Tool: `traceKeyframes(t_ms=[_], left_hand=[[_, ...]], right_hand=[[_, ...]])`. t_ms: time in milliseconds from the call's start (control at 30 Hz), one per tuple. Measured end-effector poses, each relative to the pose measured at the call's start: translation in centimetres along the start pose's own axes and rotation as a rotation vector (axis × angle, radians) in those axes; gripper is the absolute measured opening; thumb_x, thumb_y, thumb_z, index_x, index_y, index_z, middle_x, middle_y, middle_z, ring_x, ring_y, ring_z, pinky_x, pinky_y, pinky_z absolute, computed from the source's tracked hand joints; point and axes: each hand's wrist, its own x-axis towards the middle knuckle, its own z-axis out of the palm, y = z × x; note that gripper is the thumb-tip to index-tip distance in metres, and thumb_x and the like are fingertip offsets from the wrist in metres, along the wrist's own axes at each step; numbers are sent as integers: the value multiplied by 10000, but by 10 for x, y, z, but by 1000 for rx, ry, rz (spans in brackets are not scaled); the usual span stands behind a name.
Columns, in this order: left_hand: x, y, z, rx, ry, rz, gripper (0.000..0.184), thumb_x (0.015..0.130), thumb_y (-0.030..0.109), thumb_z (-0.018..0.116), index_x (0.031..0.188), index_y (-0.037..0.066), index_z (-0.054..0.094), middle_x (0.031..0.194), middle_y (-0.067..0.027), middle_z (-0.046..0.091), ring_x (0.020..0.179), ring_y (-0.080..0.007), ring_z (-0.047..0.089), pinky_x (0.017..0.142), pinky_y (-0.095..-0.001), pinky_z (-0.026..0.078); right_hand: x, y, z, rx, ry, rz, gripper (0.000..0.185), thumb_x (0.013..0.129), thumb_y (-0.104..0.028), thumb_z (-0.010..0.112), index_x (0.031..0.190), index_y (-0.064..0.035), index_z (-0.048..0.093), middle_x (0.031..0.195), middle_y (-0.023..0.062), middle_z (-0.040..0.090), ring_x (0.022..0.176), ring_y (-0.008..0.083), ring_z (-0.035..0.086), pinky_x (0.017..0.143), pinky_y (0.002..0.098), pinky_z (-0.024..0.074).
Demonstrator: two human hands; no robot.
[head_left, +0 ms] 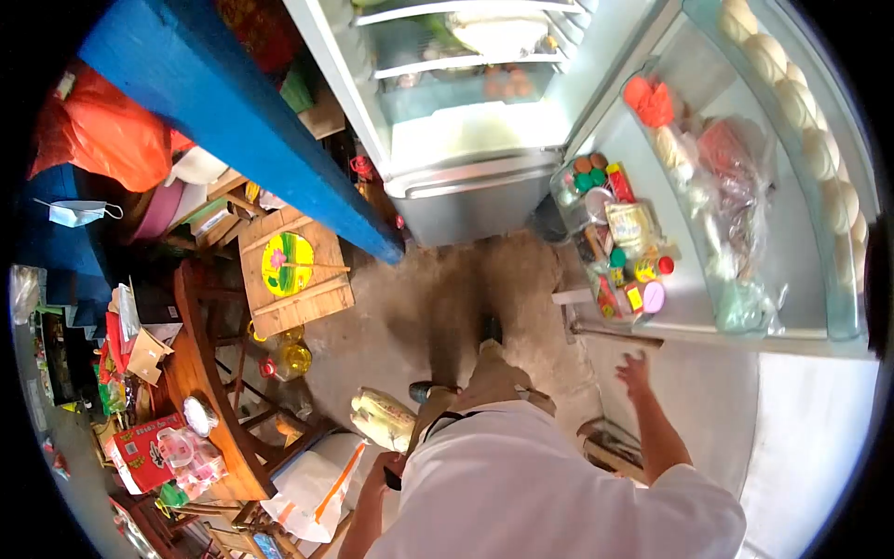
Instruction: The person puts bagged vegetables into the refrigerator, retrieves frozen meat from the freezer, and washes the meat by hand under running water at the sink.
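Note:
My left hand (391, 461) hangs at my side, closed on a pale yellow-green bundle (382, 419) that looks like a napa cabbage in clear wrapping. Its fingers are partly hidden by the bundle and my shirt. My right hand (634, 373) is raised with fingers apart and holds nothing, just below the open fridge door (689, 337). Ahead of me the fridge (475, 205) stands open, with wrapped food (498, 33) on its upper shelves. Bottles and jars (610, 242), plastic bags (740, 196) and a row of eggs (796, 101) fill the door racks.
A blue post (242, 112) slants across the left. Near it stands a wooden stool (321, 303) with a round yellow-green fan (287, 263). Oil bottles (295, 359) stand on the floor. Farther left is a wooden table (244, 456) with a red box (140, 454); a white bag (312, 494) lies nearby.

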Motion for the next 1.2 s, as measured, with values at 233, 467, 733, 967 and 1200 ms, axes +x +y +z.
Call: traceKeyframes(t_ms=[233,467,733,967,1200], left_hand=[[41,77,35,-223,-3,173,369,809,337,613,628,26,535,604,-102,538,536,-214,527,518,-348,430],[157,231,119,839,308,956,285,864,215,602,1086,37,621,1126,-103,612,1027,-211,574,896,-329,449],[155,196,72,698,128,70,407,848,390,641,957,-1,672,1041,-116,662,962,-204,618,815,-351,481],[153,182,71,838,143,398,626,759,563,599,699,-60,626,650,-163,606,586,-252,574,561,-413,437],[92,184,66,817,259,293,635,761,555,558,812,-69,663,835,-256,657,798,-354,657,722,-430,505]], right_hand=[[2,-41,-33,-143,-141,-362,144,840,-97,624,972,-41,612,890,5,604,823,111,528,751,288,452],[-72,-37,48,-32,-198,-573,185,785,-94,682,950,-14,656,865,72,661,822,159,593,731,323,480],[-140,-55,141,-447,-358,-722,165,847,-176,680,906,-25,649,768,-12,619,641,97,511,576,288,437],[-213,-157,240,-688,-609,-733,124,850,-98,670,912,9,667,765,26,650,687,72,530,601,248,443],[-192,-208,344,-432,-714,-1037,181,878,-148,635,973,2,673,817,85,686,715,116,612,665,273,485]])
